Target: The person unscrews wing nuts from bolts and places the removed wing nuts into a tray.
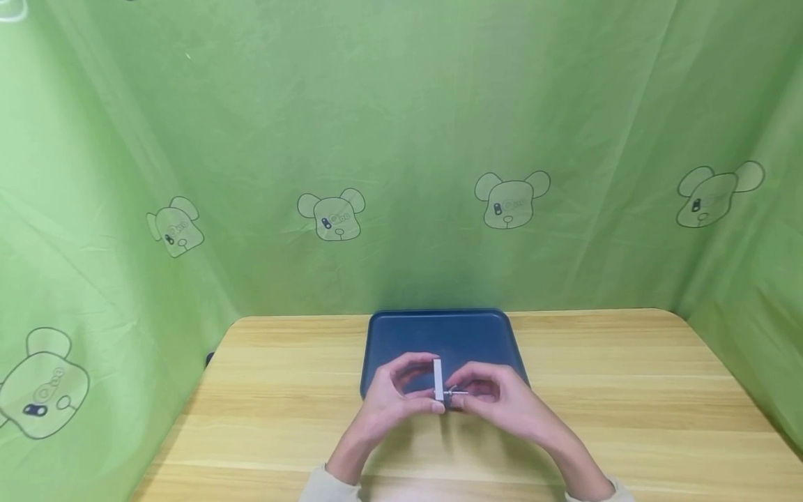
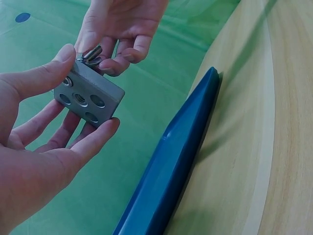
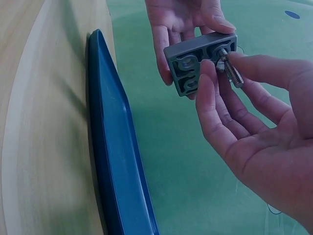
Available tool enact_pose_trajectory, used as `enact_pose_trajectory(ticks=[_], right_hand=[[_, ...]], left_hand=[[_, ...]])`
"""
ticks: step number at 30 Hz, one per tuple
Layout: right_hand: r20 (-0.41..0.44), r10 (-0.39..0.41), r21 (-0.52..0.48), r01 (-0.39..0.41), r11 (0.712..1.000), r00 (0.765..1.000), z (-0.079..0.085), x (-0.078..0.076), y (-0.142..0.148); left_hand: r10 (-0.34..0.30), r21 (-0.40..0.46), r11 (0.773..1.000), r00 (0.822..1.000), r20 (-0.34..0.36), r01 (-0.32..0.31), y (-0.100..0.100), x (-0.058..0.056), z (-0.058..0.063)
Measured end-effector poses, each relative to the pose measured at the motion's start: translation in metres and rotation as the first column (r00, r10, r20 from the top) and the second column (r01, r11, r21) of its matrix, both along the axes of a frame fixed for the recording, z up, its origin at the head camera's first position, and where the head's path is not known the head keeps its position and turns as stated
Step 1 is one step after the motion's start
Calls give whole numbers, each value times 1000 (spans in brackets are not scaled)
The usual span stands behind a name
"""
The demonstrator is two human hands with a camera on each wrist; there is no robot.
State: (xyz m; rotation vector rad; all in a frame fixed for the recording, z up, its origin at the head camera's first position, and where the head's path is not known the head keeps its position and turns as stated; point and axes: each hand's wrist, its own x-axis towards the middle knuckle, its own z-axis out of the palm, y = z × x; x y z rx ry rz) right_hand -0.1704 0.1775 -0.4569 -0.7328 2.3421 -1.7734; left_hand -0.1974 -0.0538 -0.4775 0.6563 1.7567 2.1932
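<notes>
A grey rectangular block [image 1: 438, 380] with several round holes is held up on edge between both hands. My left hand [image 1: 395, 394] grips it by opposite edges, thumb at one and fingers at the other. From a hole near one corner a threaded bolt [image 3: 232, 73] sticks out towards my right hand [image 1: 505, 401]. Thumb and fingers of that hand pinch a small metal nut, apparently a wing nut [image 3: 220, 65], on the bolt close to the block. Recessed channels show on the block's right side in the right wrist view. The fingertips partly hide the nut.
Behind the hands, a dark blue tray [image 1: 439, 328] with a raised rim lies at the far edge of the wooden table [image 1: 282, 390]. Green cloth [image 1: 414, 104] printed with bear heads hangs behind the table and along both sides.
</notes>
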Motion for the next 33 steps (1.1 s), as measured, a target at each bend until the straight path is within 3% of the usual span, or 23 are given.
enact_pose_trajectory(ticks=[11,33], right_hand=[[44,13,-48,-11,999,999,2,0,0],[-26,10,-41,-11,999,1000,2,0,2]], left_hand=[[-1,-3,1000,1000,5,1,0,0,0],[-5,2,1000,1000,17,5,2,1,-1]])
